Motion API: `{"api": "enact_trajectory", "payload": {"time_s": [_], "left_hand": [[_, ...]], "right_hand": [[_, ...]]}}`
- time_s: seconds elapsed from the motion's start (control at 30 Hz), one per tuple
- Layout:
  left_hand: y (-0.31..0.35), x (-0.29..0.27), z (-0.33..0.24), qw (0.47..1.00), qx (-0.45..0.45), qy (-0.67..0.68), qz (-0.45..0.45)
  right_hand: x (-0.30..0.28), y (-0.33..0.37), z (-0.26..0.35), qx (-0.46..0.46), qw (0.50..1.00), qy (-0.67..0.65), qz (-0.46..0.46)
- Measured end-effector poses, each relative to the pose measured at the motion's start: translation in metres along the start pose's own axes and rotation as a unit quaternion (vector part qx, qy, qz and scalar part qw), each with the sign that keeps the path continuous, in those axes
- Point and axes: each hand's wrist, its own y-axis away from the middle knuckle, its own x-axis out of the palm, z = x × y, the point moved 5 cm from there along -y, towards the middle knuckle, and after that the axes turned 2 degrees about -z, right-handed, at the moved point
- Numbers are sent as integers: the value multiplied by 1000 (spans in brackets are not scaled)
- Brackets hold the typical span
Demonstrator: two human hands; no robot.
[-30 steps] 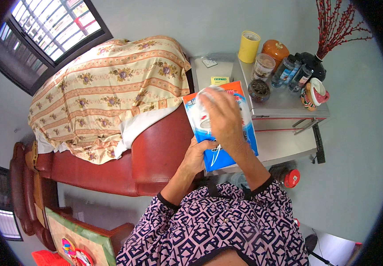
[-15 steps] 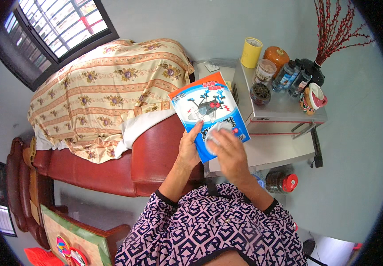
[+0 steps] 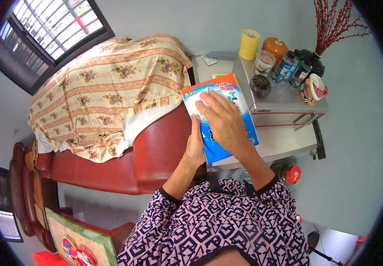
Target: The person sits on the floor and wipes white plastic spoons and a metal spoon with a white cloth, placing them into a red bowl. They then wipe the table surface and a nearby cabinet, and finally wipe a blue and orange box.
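A flat orange, white and blue packet (image 3: 220,153) with a fly picture tilts in front of me, above the low cabinet. My left hand (image 3: 194,144) grips its left edge, thumb on the front face. My right hand (image 3: 223,122) lies over the packet's white middle, covering most of the picture. Its fingertips are smeared by motion. The white wad of cloth or tissue that it holds is mostly hidden under the fingers and blends with the white print.
A steel-topped cabinet (image 3: 284,105) at the right bears a yellow canister (image 3: 249,45), jars, bottles, a mug (image 3: 317,87) and a black vase (image 3: 312,63). Left of it stands a red leather sofa (image 3: 158,146) under a flowered cloth (image 3: 107,95). A red-lidded jar (image 3: 292,174) stands low.
My right hand has slid up and left across the packet, from its lower blue part to the white middle, with the white wad. The packet has shifted slightly right.
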Motion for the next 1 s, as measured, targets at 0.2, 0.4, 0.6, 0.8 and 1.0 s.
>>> {"api": "enact_trajectory", "payload": {"time_s": [0.2,0.4,0.6,0.8,1.0], "left_hand": [[-13,-31,-11,998,59,22,-9],[-14,-25,8,999,14,15,-38],[-21,-27,13,998,70,5,-8],[-26,-29,1,993,99,8,-60],[-26,-35,-21,982,151,-7,-112]], "right_hand": [[7,53,24,-21,994,-79,75],[19,36,3,-3,998,-24,52],[28,5,-38,49,997,54,37],[17,29,-62,139,990,14,15],[3,87,-53,185,980,-65,-17]]}}
